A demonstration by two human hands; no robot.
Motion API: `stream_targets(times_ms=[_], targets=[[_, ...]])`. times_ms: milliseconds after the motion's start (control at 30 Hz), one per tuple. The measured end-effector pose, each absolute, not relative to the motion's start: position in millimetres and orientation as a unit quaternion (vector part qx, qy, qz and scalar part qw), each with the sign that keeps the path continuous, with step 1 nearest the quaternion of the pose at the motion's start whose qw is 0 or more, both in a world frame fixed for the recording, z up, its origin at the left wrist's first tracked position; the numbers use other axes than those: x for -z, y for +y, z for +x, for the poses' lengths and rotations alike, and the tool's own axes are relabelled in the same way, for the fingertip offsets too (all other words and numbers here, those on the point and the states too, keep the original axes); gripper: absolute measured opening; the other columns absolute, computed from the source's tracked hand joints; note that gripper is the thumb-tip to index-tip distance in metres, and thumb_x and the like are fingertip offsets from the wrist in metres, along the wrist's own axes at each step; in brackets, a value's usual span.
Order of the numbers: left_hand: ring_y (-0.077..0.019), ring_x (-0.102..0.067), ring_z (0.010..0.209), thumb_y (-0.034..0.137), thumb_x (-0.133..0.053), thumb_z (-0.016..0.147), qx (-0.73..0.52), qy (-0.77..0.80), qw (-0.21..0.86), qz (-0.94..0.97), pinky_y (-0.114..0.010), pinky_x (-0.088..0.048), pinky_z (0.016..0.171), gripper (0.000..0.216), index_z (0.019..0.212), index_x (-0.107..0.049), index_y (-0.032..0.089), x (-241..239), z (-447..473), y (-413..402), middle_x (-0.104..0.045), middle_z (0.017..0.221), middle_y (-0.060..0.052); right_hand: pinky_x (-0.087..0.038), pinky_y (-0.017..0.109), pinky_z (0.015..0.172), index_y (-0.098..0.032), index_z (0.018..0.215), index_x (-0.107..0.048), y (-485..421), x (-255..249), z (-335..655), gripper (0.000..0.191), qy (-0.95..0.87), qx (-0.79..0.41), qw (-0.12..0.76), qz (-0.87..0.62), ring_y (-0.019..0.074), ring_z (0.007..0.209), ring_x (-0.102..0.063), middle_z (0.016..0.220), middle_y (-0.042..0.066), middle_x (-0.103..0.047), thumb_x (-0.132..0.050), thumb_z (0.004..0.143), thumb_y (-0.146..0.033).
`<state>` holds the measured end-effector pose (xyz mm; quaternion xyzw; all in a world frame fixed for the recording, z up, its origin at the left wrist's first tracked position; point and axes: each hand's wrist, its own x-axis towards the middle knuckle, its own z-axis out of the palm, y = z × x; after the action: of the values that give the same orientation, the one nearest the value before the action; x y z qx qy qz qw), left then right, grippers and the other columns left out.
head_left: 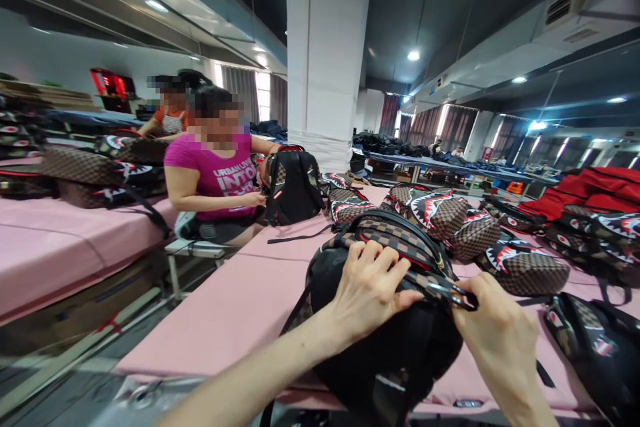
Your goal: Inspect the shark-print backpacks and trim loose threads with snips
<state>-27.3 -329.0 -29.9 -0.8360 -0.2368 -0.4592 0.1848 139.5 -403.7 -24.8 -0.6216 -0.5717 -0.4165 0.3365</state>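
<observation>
A black backpack (385,347) with a brown checked front and red trim lies on the pink table in front of me. My left hand (373,280) is closed on its top edge, fingers curled over the checked fabric and thumb pressed on the seam. Close to the right end of that seam, my right hand (495,327) is closed round a small dark looped tool (466,296) that looks like scissors. Its tips meet the strap fabric, and whether they touch thread is too small to tell. The lower part of the bag is partly behind my forearms.
Several checked shark-mouth backpacks (453,217) lie across the pink table (215,320). Another black backpack (595,347) is at my right, with red bags (595,193) beyond. A co-worker in a purple shirt (215,173) handles an upright backpack (294,187). A white pillar (325,47) stands behind.
</observation>
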Motion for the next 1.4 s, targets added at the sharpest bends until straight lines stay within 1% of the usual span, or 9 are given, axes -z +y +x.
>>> stream_targets(times_ms=[133,300,500,633,700,833,1033,1233,1400], targets=[[-0.0205,-0.047,0.085,0.045,-0.047,0.084,0.483,-0.213,0.145,-0.837,-0.036,-0.036,0.076,0.034,0.09,-0.062,0.016,35.3,-27.7,-334.6,-0.058,0.083,-0.007,-0.018,0.026,0.046,-0.019,0.063,-0.057,-398.1,23.5,127.2,0.013,-0.552,0.422,0.303,-0.652,0.0108,0.044,-0.045,0.06,0.0,-0.059,-0.05,0.074,-0.015],[-0.0226,-0.049,0.1,0.043,-0.04,0.088,0.496,-0.199,0.142,-0.833,-0.036,-0.035,0.087,0.037,0.1,-0.061,0.015,39.6,-39.3,-335.8,-0.059,0.104,-0.011,-0.023,0.026,0.047,-0.021,0.062,-0.056,-410.4,25.5,136.4,0.016,-0.602,0.394,0.324,-0.615,0.0126,0.048,-0.05,0.058,0.0,-0.058,-0.047,0.075,-0.017],[-0.0187,-0.052,0.083,0.038,-0.042,0.087,0.505,-0.181,0.122,-0.835,-0.033,-0.036,0.078,0.03,0.094,-0.062,0.017,36.2,-45.4,-340.4,-0.063,0.086,-0.006,-0.026,0.026,0.044,-0.02,0.062,-0.057,-421.5,31.2,131.7,0.017,-0.585,0.396,0.356,-0.611,0.0116,0.044,-0.049,0.057,-0.001,-0.057,-0.047,0.075,-0.015],[-0.0182,-0.051,0.081,0.035,-0.039,0.088,0.507,-0.165,0.117,-0.838,-0.034,-0.035,0.077,0.029,0.093,-0.061,0.017,37.4,-54.9,-343.1,-0.061,0.081,-0.005,-0.038,0.022,0.049,-0.02,0.064,-0.058,-418.5,33.6,151.4,0.02,-0.679,0.188,0.412,-0.578,0.0119,0.052,-0.056,0.06,0.0,-0.061,-0.049,0.081,-0.024],[-0.019,-0.051,0.082,0.034,-0.037,0.088,0.495,-0.156,0.111,-0.847,-0.034,-0.035,0.077,0.029,0.093,-0.06,0.017,39.6,-60.8,-343.3,-0.06,0.081,-0.005,-0.044,0.022,0.055,-0.021,0.074,-0.062,-418.1,40.4,172.7,0.017,-0.674,0.116,0.446,-0.578,0.0137,0.061,-0.06,0.069,0.0,-0.065,-0.055,0.08,-0.035],[-0.019,-0.051,0.081,0.028,-0.036,0.086,0.481,-0.148,0.095,-0.859,-0.035,-0.035,0.076,0.026,0.089,-0.059,0.017,41.0,-65.3,-343.6,-0.058,0.08,-0.005,-0.049,0.026,0.065,-0.021,0.108,-0.056,-419.0,57.3,206.4,0.043,-0.606,0.163,0.477,-0.616,0.0183,0.079,-0.064,0.096,0.005,-0.067,-0.063,0.073,-0.045],[-0.0181,-0.05,0.079,0.021,-0.038,0.081,0.489,-0.158,0.088,-0.853,-0.034,-0.035,0.074,0.021,0.086,-0.059,0.018,39.2,-56.8,-343.5,-0.057,0.077,-0.004,-0.046,0.027,0.069,-0.021,0.093,-0.059,-423.0,51.8,215.4,0.012,-0.67,0.249,0.457,-0.529,0.016,0.077,-0.06,0.085,0.004,-0.066,-0.056,0.083,-0.025],[-0.0168,-0.056,0.08,0.015,-0.044,0.081,0.512,-0.136,0.124,-0.839,-0.033,-0.043,0.075,0.018,0.09,-0.06,0.018,35.2,-61.7,-341.0,-0.062,0.083,-0.004,-0.041,0.027,0.069,-0.019,0.086,-0.062,-412.6,49.9,218.7,0.008,-0.694,0.299,0.442,-0.484,0.0143,0.072,-0.056,0.077,0.002,-0.066,-0.059,0.08,-0.016],[-0.0141,-0.056,0.076,0.012,-0.059,0.077,0.565,-0.135,0.215,-0.785,-0.028,-0.047,0.069,0.014,0.089,-0.061,0.019,-9.8,-37.3,-362.8,-0.061,0.081,-0.002,-0.041,0.026,0.069,-0.017,0.088,-0.062,-404.7,55.5,220.3,0.009,-0.702,0.276,0.458,-0.47,0.014,0.074,-0.057,0.079,0.002,-0.066,-0.058,0.08,-0.015]])
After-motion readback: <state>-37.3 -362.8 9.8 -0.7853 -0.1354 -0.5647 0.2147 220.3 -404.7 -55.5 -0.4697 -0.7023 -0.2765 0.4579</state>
